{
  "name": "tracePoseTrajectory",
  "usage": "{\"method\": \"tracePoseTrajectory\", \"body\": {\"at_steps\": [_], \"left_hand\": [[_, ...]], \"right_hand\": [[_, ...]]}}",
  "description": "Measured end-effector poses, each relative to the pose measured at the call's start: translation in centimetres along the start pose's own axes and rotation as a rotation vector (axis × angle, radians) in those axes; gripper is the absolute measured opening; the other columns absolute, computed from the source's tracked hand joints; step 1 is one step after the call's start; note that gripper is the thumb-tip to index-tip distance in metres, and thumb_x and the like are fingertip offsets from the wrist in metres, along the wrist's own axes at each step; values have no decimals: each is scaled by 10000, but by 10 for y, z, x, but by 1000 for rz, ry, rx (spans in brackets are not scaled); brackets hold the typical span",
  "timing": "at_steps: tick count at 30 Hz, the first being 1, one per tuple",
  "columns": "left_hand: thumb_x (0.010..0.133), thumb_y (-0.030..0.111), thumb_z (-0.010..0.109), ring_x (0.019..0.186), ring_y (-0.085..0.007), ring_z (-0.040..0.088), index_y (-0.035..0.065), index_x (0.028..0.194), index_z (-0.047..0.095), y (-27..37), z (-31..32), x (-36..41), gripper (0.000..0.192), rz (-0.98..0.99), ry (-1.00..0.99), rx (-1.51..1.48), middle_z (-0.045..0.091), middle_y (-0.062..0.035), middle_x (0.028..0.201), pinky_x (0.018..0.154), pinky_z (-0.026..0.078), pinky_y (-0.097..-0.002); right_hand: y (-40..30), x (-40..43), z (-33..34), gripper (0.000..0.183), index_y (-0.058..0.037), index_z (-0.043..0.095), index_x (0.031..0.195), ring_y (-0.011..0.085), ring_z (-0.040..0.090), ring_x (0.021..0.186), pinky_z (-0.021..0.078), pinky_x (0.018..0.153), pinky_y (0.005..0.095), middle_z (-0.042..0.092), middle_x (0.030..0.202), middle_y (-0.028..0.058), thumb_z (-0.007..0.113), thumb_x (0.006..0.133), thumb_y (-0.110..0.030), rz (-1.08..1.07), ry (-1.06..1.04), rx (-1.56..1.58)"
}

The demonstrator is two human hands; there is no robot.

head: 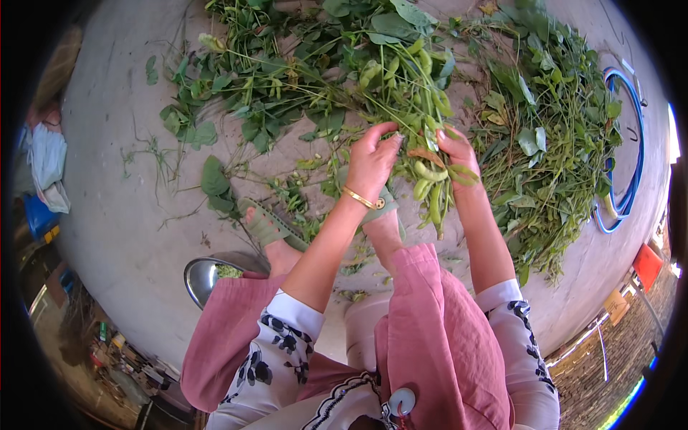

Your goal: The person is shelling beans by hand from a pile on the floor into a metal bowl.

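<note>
A leafy green soybean plant (424,102) hangs with its pods over the floor in front of me. My right hand (459,156) grips its stem from the right, thumb towards the middle. Plump green pods (430,185) and one brown, withered leaf or pod (426,156) dangle between my hands. From the left, my left hand (373,158), with a gold bracelet on the wrist, reaches to the same plant. Its thumb and index finger are close together at the pods; whether they pinch one is hidden.
A metal bowl (200,282) with green contents stands by my left foot, partly behind my pink trouser leg. Cut soybean plants (279,75) lie ahead, and a large heap (559,156) lies right. Beyond it is a coiled blue hose (637,161). Bags (47,161) lie far left.
</note>
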State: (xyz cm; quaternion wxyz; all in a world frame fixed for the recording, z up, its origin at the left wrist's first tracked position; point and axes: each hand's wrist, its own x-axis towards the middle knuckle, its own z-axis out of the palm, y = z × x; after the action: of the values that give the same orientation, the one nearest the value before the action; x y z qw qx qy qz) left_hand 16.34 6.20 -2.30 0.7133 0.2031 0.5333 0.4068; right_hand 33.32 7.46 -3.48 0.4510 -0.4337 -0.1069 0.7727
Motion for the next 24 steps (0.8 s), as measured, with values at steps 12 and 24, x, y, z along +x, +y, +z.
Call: {"method": "tracePoseTrajectory", "body": {"at_steps": [12, 24], "left_hand": [[859, 114, 560, 474, -22, 375, 27, 952, 613, -4, -30, -9, 138, 12, 148, 131, 467, 60, 594, 410, 295, -196], [886, 224, 400, 803, -391, 609, 2, 1223, 372, 89, -45, 84, 404, 238, 268, 1444, 629, -235, 863, 696, 462, -488]], "right_hand": [[-57, -68, -29, 424, 42, 497, 1139, 237, 626, 862, 556, 738, 428, 609, 989, 126, 642, 799, -167, -298, 123, -168], [-51, -67, -36, 319, 50, 519, 1124, 218, 628, 870, 521, 798, 369, 620, 1004, 129, 555, 824, -53, -202, 114, -244]]}}
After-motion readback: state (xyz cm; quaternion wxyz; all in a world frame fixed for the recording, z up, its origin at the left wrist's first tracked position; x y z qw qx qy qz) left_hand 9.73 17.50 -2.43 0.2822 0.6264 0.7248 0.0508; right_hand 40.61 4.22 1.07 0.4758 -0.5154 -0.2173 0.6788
